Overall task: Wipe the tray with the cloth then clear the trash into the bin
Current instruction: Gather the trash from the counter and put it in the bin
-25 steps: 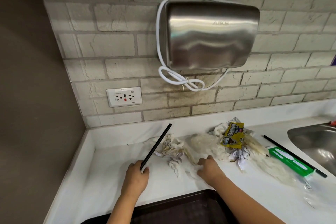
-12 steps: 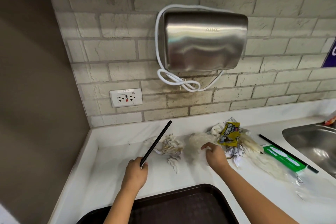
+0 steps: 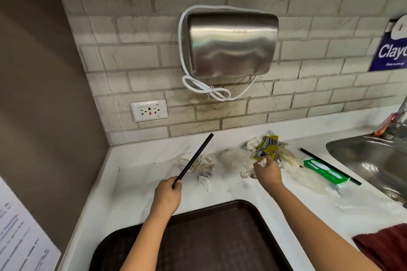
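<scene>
A dark brown tray (image 3: 220, 237) lies on the white counter at the bottom of the view. My left hand (image 3: 167, 196) grips a black straw (image 3: 195, 158) that points up and away. My right hand (image 3: 267, 172) holds a crumpled white tissue (image 3: 262, 161) at the edge of the trash pile, just below a yellow snack wrapper (image 3: 265, 147). More crumpled tissues (image 3: 202, 165) lie between my hands. A second black straw (image 3: 312, 155) and a green cutlery packet (image 3: 324, 170) lie to the right. A dark red cloth (image 3: 383, 246) sits at the lower right edge.
A steel sink (image 3: 370, 160) is set into the counter (image 3: 132, 193) at right. A metal hand dryer (image 3: 231, 44) hangs on the brick wall above the trash, with a wall socket (image 3: 149, 110) to its left. A brown wall (image 3: 44, 94) closes the left side.
My right hand has moved right along the pile, from the tissues in the middle to the tissue under the yellow wrapper, and closed on it. The left hand keeps holding the straw.
</scene>
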